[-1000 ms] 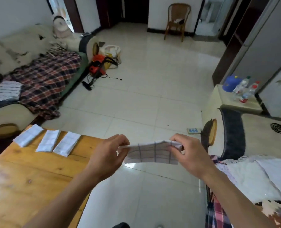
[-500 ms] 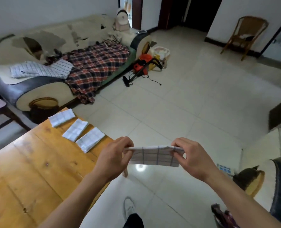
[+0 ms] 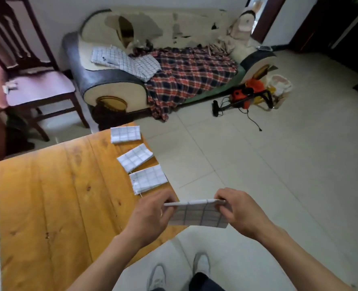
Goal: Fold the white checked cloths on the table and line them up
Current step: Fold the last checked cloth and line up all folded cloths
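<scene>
No readable text, labels, brands, numbers or signs are seen anywhere in the view; any markings on objects are too small or blurred to be made out.

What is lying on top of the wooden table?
Three folded checked cloths in a row along the wooden table edge. The left hand hides the near corner.
</scene>
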Demonstrator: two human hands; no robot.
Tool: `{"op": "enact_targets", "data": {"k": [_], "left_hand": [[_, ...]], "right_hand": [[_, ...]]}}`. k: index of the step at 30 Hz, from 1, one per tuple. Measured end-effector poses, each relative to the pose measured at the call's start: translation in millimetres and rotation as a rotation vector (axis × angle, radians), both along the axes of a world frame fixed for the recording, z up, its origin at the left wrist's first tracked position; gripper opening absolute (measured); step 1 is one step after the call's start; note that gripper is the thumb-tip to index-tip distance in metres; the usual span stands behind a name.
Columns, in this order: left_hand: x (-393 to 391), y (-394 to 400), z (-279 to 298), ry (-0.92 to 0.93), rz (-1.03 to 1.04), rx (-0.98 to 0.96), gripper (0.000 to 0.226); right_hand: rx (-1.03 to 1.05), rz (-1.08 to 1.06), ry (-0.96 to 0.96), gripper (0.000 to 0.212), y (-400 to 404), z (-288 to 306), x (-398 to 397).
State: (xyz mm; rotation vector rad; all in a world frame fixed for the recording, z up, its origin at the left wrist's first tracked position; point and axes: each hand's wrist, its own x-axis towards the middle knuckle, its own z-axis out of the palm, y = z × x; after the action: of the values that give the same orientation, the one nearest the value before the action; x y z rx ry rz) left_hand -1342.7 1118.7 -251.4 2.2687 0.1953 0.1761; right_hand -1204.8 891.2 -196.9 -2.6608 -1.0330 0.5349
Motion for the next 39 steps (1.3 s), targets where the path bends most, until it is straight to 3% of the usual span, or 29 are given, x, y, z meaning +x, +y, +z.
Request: {"op": "enact_targets", "data": {"k": [7, 13, 18, 21, 24, 28, 33, 37, 39], "left_hand": [[2.8, 21.4, -28.1, 0.059, 0.329, -0.177, 0.014], [38.0, 21.4, -40.4, 0.086, 0.585, -0.163, 0.016], [72.3, -6.7, -45.5, 0.099, 0.984, -0.227, 0.022], [83.2, -22.8, -49.8, 0.105, 1.231, -0.274, 0.017], [79.4, -29.2, -69.1, 0.129, 1.397, -0.311, 0.015], [69.3, -26.7, -117.4, 0.278, 1.442, -0.356, 0.014], [63.3, -13.1, -204.4, 0.299, 1.487, -0.292, 0.010], [60.1, -1.6, -272.2, 0.344, 1.455, -0.234, 0.004], [58.9, 5.8, -302.9, 0.398, 1.417, -0.233, 0.005]], "right_hand": [[0.000, 0.241, 0.105, 0.017, 74.6, -29.1, 61.4], [-0.037, 0.557, 0.156, 0.018, 128.0, -63.7, 132.7], [-0.073, 0.779, 0.208, 0.019, 163.8, -100.5, 182.7], [-0.088, 0.878, 0.263, 0.007, 178.6, -119.3, 186.7], [-0.116, 0.924, 0.338, 0.009, 192.4, -140.4, 181.6], [-0.177, 0.941, 0.383, 0.016, 203.6, -186.6, 174.7], [-0.243, 0.927, 0.384, 0.021, 208.6, -275.5, 162.0], [-0.305, 0.964, 0.327, 0.014, 210.4, -329.0, 146.2], [-0.326, 0.995, 0.205, 0.012, 207.2, -344.4, 140.6]]}}
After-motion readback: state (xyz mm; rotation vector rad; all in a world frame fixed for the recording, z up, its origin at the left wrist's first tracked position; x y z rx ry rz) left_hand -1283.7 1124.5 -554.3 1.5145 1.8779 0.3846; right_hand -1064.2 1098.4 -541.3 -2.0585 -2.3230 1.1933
